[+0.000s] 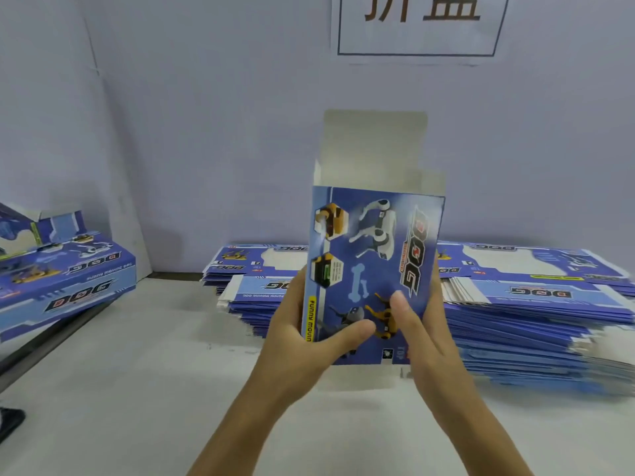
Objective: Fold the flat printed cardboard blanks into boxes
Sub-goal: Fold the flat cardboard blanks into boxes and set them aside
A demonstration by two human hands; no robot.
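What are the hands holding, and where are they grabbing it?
Both hold the blue dog box upright by its lower end: left hand grips the left edge, right hand the right edge, thumbs on the front.

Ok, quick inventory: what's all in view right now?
box: one, blue printed, held upright at centre, far flaps open
blanks: one big stack, blue and white, flat on the table behind the box
folded boxes: at least one, blue, far left
sign: one, white with dark characters, on the wall
table: one, white
left hand: grips the box's left edge
right hand: grips the box's right edge
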